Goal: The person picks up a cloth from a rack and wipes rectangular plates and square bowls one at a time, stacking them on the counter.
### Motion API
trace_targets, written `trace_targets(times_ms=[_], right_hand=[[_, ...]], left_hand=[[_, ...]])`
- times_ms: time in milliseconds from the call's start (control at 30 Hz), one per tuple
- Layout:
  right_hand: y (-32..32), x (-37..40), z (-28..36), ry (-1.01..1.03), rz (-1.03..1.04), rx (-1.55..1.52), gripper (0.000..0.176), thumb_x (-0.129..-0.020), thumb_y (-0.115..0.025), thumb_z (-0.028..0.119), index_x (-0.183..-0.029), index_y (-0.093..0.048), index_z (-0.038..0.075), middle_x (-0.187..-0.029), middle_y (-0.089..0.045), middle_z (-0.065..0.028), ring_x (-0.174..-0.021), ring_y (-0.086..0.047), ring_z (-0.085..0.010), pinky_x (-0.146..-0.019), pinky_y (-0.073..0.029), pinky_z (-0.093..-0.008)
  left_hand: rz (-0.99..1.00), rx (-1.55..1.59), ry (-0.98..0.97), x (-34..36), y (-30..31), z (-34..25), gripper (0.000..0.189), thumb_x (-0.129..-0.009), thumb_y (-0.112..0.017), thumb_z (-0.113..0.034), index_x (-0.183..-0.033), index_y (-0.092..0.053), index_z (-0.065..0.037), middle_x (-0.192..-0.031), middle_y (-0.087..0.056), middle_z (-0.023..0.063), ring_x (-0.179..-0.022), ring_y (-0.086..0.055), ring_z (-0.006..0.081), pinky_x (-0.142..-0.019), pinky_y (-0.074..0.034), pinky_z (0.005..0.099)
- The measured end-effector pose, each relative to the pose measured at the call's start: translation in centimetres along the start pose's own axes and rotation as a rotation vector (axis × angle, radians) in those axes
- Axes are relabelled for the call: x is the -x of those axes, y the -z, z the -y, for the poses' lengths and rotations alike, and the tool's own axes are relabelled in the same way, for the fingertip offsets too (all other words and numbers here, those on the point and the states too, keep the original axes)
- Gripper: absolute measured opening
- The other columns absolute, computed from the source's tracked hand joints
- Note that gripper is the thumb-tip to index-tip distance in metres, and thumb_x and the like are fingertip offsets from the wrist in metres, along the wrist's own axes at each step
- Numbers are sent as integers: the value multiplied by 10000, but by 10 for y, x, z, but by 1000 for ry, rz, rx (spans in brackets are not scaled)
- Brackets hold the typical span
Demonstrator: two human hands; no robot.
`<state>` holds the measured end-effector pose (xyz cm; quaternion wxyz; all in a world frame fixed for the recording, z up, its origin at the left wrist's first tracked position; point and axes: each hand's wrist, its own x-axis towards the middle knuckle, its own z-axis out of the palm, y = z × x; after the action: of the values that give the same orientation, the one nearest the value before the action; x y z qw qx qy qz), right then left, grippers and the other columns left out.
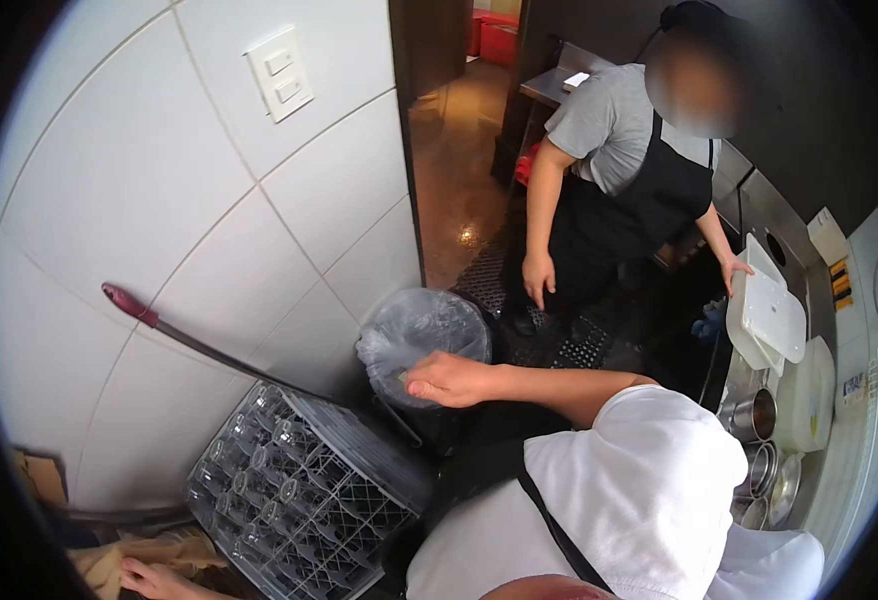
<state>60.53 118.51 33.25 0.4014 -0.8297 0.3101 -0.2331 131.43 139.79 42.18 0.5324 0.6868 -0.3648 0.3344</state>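
Observation:
My right hand (pixel 446 380) is stretched out over a bin (pixel 429 325) lined with a clear plastic bag. Its fingers are closed, and a small pale bit shows at the fingertips, too small to name. At the lower left, my left hand (pixel 151 579) has its fingers closed on a tan cloth (pixel 109 570); much of that hand is cut off by the frame. Between my two arms stands a grey dish rack (pixel 359 430) with several clear drinking glasses (pixel 274 480) in its compartments.
A long handle with a dark red grip (pixel 129 303) leans on the white tiled wall (pixel 219 230). A co-worker in a black apron (pixel 609 225) stands beyond the bin, one hand on a white plastic container (pixel 749 310). Metal pots (pixel 754 412) line the right-hand counter.

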Motion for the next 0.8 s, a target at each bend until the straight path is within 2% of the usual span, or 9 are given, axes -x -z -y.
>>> trace_targets(times_ms=[67,100,133,267,367,467,567,733,800], right_hand=[[2,-2,-14,17,6,-29,505,-1064,-367,422,-868,-573,5,-864,-602,-229,-862,-590,-465,-787,-472,-530],[2,-1,-13,23,0,-33,498,-1064,-367,418,-879,-575,6,-871,-608,-227,-869,-594,-460,-790,-471,-524],[5,-1,-13,25,-4,-44,491,-1065,-367,414,-890,-578,7,-877,-613,-225,-876,-597,-454,-794,-471,-518],[8,-14,-10,-17,-56,-212,473,-1067,-363,422,-1110,-616,25,-1058,-661,-211,-1038,-620,-401,-897,-477,-471],[17,-27,12,-17,-216,-369,645,-1034,-378,558,-1428,-465,56,-1326,-588,-196,-1249,-550,-349,-1045,-418,-420],[31,-43,6,134,-362,-281,845,-980,-369,689,-1563,-258,87,-1460,-482,-203,-1348,-466,-338,-1104,-367,-426],[73,-45,19,91,-113,-568,924,-953,-411,717,-1559,-233,42,-1471,-454,-148,-1355,-440,-246,-1098,-376,-405],[68,-37,37,166,230,-1471,799,-978,-564,545,-1538,-285,47,-1492,-415,-76,-1364,-398,-173,-1125,-356,-361],[71,-30,34,6,84,-1554,677,-1002,-593,422,-1504,-357,34,-1446,-474,-87,-1340,-444,-185,-1104,-394,-353]], left_hand=[[138,70,123,14,-11,6,435,-1029,-579,-323,-1215,-602,70,-1173,-621,159,-981,-569,276,-886,-449,306],[193,240,124,28,-16,11,532,-1030,-545,-410,-1315,-553,39,-1331,-574,152,-1115,-580,267,-959,-452,352],[229,318,144,42,-25,-2,536,-1028,-547,-411,-1319,-550,39,-1334,-573,152,-1119,-579,268,-962,-451,356],[313,525,217,101,-80,-117,553,-1017,-555,-418,-1333,-538,36,-1346,-567,153,-1136,-576,273,-972,-451,369],[389,728,265,138,-116,-185,566,-1010,-561,-422,-1343,-529,35,-1356,-563,154,-1149,-574,277,-980,-450,378],[476,963,312,165,-142,-250,581,-1002,-567,-427,-1353,-519,33,-1365,-559,154,-1162,-572,281,-988,-450,388],[560,1215,370,187,-151,-307,595,-995,-573,-432,-1364,-510,31,-1374,-555,155,-1175,-570,284,-996,-449,398],[684,1583,475,213,-153,-375,621,-982,-583,-440,-1381,-495,28,-1390,-548,156,-1196,-567,290,-1010,-448,414],[728,1686,505,221,-153,-395,632,-977,-587,-443,-1388,-488,27,-1396,-545,157,-1204,-566,293,-1015,-448,420]])
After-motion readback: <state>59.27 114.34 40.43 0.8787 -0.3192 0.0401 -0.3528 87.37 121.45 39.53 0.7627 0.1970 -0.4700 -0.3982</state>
